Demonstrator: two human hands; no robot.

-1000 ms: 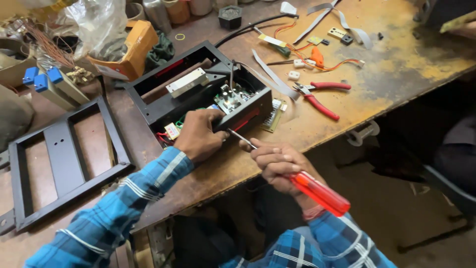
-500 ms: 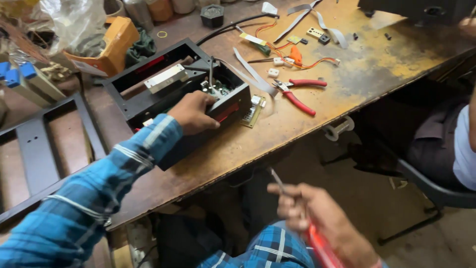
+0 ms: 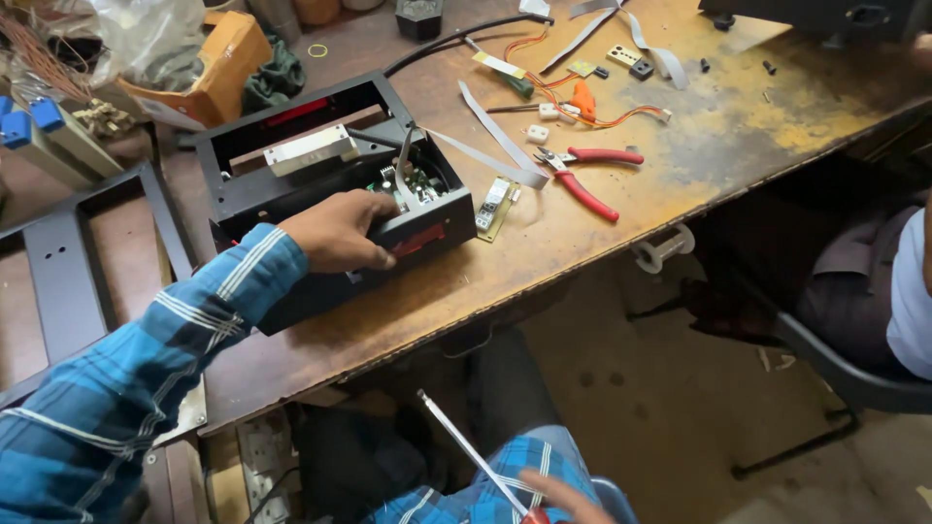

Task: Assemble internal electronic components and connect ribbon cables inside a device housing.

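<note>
Fingers (image 3: 374,254) of left hand (image 3: 335,231) curl down, gripping the black case (image 3: 320,184); right hand (image 3: 558,497), at six o'clock, pinches a screwdriver (image 3: 466,444), tip toward eleven

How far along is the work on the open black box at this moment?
Done: the black box lies open on the workbench, circuit board exposed. In hand: the left hand grips the box's front edge, while the right hand, below the bench edge, holds a screwdriver away from the box. Left: the box is not closed, and the red-handled pliers and small loose parts lie on the bench.
</note>
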